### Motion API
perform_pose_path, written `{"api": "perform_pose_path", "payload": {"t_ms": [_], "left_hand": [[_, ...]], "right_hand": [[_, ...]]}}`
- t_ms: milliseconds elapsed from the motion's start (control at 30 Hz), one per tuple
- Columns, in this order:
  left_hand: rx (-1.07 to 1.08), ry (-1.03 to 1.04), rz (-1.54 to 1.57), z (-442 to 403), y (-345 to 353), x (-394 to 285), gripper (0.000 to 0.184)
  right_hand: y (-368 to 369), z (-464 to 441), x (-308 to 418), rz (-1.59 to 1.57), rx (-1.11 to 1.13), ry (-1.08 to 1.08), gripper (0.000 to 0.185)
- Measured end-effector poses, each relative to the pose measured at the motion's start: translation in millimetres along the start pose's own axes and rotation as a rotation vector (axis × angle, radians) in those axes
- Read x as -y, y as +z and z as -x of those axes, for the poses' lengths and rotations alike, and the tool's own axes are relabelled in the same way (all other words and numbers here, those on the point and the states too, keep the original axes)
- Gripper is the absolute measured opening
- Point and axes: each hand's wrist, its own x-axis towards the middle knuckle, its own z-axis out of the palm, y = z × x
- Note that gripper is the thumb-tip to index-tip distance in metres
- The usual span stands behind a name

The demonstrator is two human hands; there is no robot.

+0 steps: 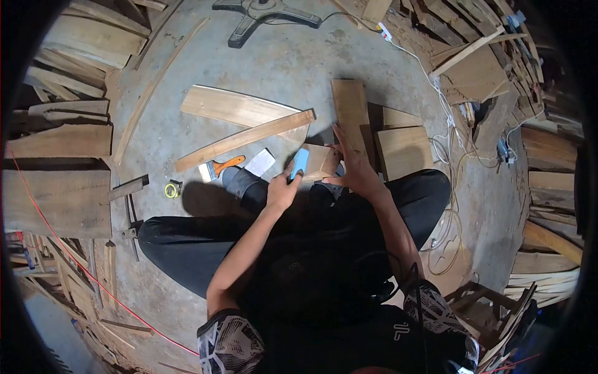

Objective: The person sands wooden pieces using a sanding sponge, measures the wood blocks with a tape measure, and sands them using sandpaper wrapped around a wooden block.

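Note:
Near the middle of the view my left hand is closed round a blue block-like tool, whose flat end points up and away. The tool lies over the left part of a small light-brown wooden piece between my feet. From the other side my right hand grips the right edge of that piece, with its thumb low and a finger stretched upward. Left of the hands lie a whitish rectangular pad and a brush with an orange handle.
Two long boards cross ahead on the concrete floor. More boards lie to the right. A tape roll and a metal clamp are at left. Wood stacks line the sides, with white cables at right and a black stand base ahead.

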Motion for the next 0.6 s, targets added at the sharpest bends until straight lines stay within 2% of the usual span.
{"api": "perform_pose_path", "payload": {"t_ms": [33,67,133,167,233,267,333,400,433,467,500,533,567,600], "left_hand": [[0.029,-0.104,-0.074,1,-3,-6,0.052],[-0.014,0.076,0.109,7,-4,-13,0.055],[0.112,0.178,0.135,20,-32,-58,0.055],[0.119,0.263,0.114,21,-32,-48,0.056],[-0.037,0.323,0.127,2,-2,-2,0.057],[0.006,-0.010,0.017,-2,10,18,0.056],[0.122,-0.330,-0.266,-1,8,11,0.052],[0.007,-0.066,0.090,14,10,-20,0.053],[0.052,0.129,0.134,20,2,-41,0.058],[0.081,0.341,0.118,22,-3,-56,0.064],[0.166,0.428,0.015,23,-2,-46,0.065],[0.180,0.324,0.061,19,6,-34,0.062],[0.191,0.221,0.107,13,18,-15,0.060],[0.073,0.126,-0.044,6,39,29,0.058]], "right_hand": [[1,-1,0,0.015,-0.002,0.008,0.127],[4,1,0,0.025,-0.012,0.025,0.127],[4,4,-1,0.035,-0.042,-0.002,0.126],[2,4,0,0.057,-0.069,-0.047,0.125],[1,5,-1,0.022,-0.042,-0.028,0.122],[1,6,-3,-0.014,-0.007,-0.010,0.119],[8,14,-15,-0.045,-0.039,-0.060,0.112],[15,24,-23,-0.086,-0.117,-0.061,0.099],[19,31,-21,-0.094,-0.166,-0.018,0.093],[18,34,-2,-0.465,-0.239,0.173,0.083],[29,39,-12,-0.391,-0.373,0.261,0.079],[45,44,-30,-0.312,-0.506,0.349,0.074],[57,48,-47,-0.148,-0.655,0.250,0.061],[55,49,-58,-0.141,-0.656,0.246,0.061]]}}
